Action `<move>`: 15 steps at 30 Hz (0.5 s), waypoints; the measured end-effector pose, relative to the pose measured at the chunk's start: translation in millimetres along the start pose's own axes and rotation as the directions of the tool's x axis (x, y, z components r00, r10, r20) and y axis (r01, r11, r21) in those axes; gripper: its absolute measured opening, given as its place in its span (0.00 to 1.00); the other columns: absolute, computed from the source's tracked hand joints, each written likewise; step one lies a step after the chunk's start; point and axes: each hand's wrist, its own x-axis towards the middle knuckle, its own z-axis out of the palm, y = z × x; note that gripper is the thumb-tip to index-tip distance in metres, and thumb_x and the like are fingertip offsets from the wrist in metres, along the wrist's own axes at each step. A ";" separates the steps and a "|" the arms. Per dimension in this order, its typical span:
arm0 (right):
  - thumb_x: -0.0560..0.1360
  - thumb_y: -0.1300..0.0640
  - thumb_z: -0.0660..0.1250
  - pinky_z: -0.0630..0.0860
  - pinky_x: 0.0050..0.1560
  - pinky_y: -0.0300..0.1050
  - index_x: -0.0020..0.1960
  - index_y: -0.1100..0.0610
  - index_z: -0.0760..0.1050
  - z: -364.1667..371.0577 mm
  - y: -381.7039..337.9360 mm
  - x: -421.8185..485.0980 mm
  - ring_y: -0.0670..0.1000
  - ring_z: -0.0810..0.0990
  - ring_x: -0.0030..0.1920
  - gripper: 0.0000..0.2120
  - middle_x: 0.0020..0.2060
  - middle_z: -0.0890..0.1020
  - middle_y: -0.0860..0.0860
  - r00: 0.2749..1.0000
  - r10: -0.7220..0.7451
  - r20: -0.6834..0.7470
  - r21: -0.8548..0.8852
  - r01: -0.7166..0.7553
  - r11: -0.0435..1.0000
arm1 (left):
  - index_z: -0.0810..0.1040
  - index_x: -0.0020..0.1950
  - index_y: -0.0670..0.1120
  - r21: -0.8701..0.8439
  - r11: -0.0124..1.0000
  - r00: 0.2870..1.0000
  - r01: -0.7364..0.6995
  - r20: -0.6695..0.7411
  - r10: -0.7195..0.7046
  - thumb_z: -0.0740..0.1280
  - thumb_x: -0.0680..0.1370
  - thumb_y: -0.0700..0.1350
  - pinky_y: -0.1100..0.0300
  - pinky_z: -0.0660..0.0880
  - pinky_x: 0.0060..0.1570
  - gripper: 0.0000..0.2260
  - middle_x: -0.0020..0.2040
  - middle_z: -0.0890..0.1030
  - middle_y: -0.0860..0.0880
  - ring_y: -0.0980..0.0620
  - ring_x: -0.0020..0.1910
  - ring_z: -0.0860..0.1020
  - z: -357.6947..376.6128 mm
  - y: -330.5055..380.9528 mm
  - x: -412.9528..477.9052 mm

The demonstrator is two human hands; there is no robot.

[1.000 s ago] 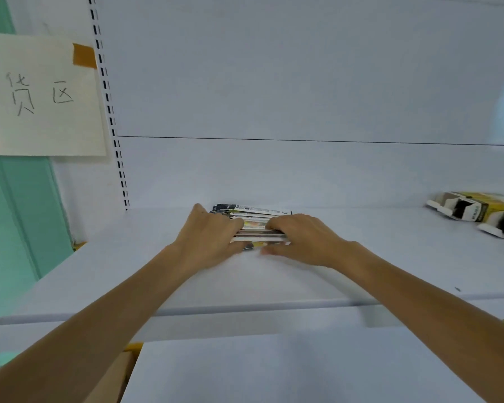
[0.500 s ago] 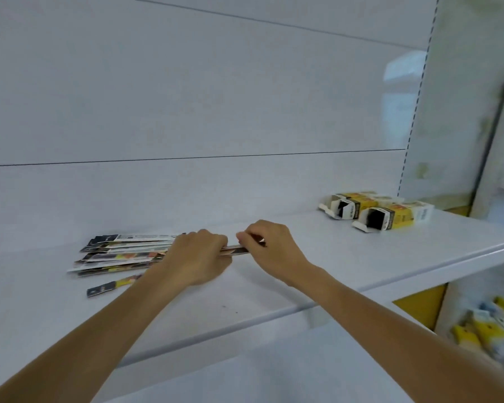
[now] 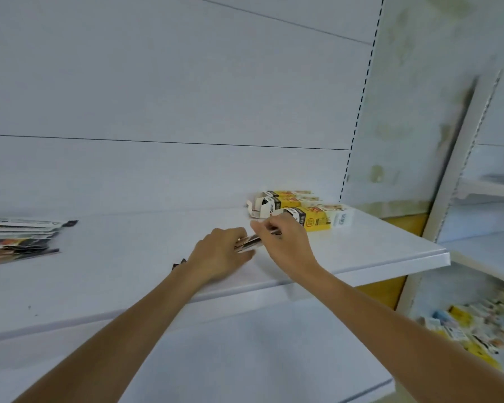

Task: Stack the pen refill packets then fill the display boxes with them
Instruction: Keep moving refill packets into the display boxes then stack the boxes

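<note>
**A:** Hands first: what are they doing?

**B:** The left hand (image 3: 218,254) lies knuckles-up on the white shelf (image 3: 128,274), with its fingers curled over a thin bundle of refill packets (image 3: 249,242). The right hand (image 3: 285,242) meets it from 3 o'clock and pinches the bundle's right end between thumb and fingertips.

**A:** So both grip the same bundle?

**B:** Yes. It runs under the left palm, and a dark corner pokes out by the left wrist at about 8 o'clock.

**A:** And the boxes?

**B:** The display boxes (image 3: 300,210) are yellow with open white flaps. They lie on their sides at 1 o'clock from the hands, just beyond the right knuckles. I cannot tell whether they touch.

**A:** Any other packets?

**B:** A fanned loose pile (image 3: 21,239) sits well apart at 9 o'clock, cut off by the frame edge.

**A:** And farther out?

**B:** A white back panel (image 3: 186,97) and a slotted upright (image 3: 361,97) toward 1 o'clock. Blurred yellow goods (image 3: 472,330) sit on a lower neighbouring shelf at 4 o'clock.
</note>
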 end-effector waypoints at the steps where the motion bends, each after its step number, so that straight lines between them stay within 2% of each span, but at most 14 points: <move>1: 0.75 0.54 0.65 0.64 0.36 0.28 0.37 0.56 0.76 -5.2 8.1 1.7 0.42 0.70 0.37 0.10 0.38 0.75 0.51 1.000 0.008 -0.019 -0.016 -0.009 1.000 | 0.68 0.40 0.51 -0.025 1.000 1.000 -0.018 0.000 0.018 0.64 0.76 0.52 0.57 0.67 0.38 0.09 0.39 0.76 0.50 0.45 0.43 0.76 5.0 9.0 3.1; 4: 0.75 0.59 0.64 0.65 0.35 0.29 0.39 0.60 0.79 -20.4 30.9 5.3 0.41 0.71 0.35 0.08 0.33 0.75 0.47 1.000 -0.004 -0.002 -0.034 0.004 0.999 | 0.68 0.42 0.50 0.001 0.999 0.999 -0.046 0.010 0.046 0.63 0.76 0.53 0.56 0.68 0.39 0.09 0.44 0.78 0.48 0.46 0.43 0.74 17.5 29.4 10.3; 7: 0.75 0.58 0.64 0.66 0.39 0.26 0.45 0.60 0.80 -31.4 47.9 6.4 0.43 0.73 0.39 0.08 0.39 0.77 0.48 0.998 -0.044 0.034 -0.020 0.045 0.999 | 0.68 0.42 0.49 0.076 0.997 0.999 -0.021 0.028 0.018 0.58 0.76 0.60 0.55 0.66 0.39 0.15 0.41 0.75 0.50 0.48 0.41 0.72 25.0 40.8 15.2; 11: 0.77 0.52 0.64 0.66 0.41 0.26 0.47 0.58 0.81 -45.7 64.1 17.9 0.44 0.73 0.43 0.11 0.42 0.79 0.47 0.991 -0.096 0.088 -0.052 0.101 0.993 | 0.68 0.42 0.48 0.141 0.990 1.000 -0.020 0.021 0.017 0.50 0.81 0.51 0.51 0.69 0.48 0.13 0.48 0.78 0.43 0.42 0.48 0.74 22.2 43.3 33.4; 15: 0.78 0.52 0.61 0.67 0.50 0.37 0.51 0.56 0.79 -70.0 89.4 41.8 0.47 0.75 0.49 0.11 0.47 0.80 0.48 0.994 -0.075 0.076 -0.078 0.081 0.994 | 0.68 0.41 0.45 0.159 0.987 1.000 0.004 -0.022 0.000 0.51 0.81 0.48 0.53 0.67 0.43 0.13 0.40 0.76 0.46 0.43 0.43 0.74 18.7 26.7 56.6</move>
